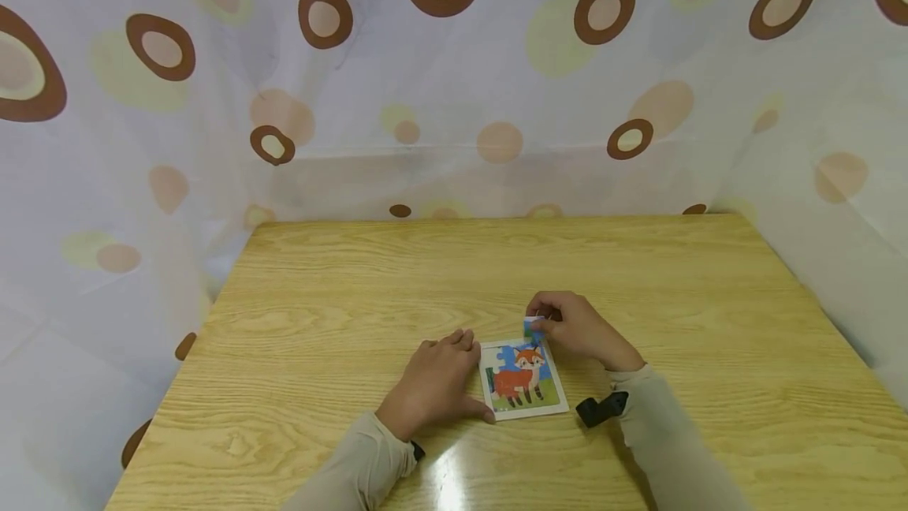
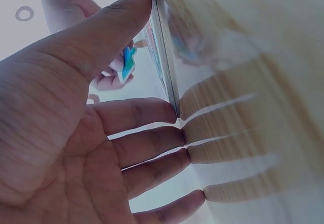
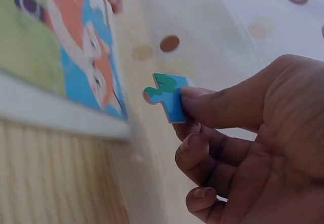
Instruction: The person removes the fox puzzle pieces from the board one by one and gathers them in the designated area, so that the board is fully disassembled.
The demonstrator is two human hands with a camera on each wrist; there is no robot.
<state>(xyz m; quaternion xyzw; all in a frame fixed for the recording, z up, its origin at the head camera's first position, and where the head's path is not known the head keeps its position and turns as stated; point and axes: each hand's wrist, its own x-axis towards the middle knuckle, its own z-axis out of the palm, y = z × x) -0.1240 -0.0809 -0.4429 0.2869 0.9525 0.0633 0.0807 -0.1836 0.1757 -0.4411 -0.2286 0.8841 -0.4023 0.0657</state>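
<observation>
Puzzle piece (image 3: pixel 176 102) is pinched by its edge (probably to keep the knob (image 3: pixel 150 94) uncovered) in the right hand (image 1: pixel 578 327), near the far right corner of the board (image 1: pixel 532 411); the left hand (image 1: pixel 436 386), straight-fingered and grasping nothing, touches the board's left side, seemingly steadying it.

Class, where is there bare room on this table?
Bare tabletop lies beyond the puzzle, toward the curtain; left of the left hand; and right of the right sleeve. The puzzle is crowded: the left hand touches its left side, the right hand holds a piece near its far edge.
</observation>
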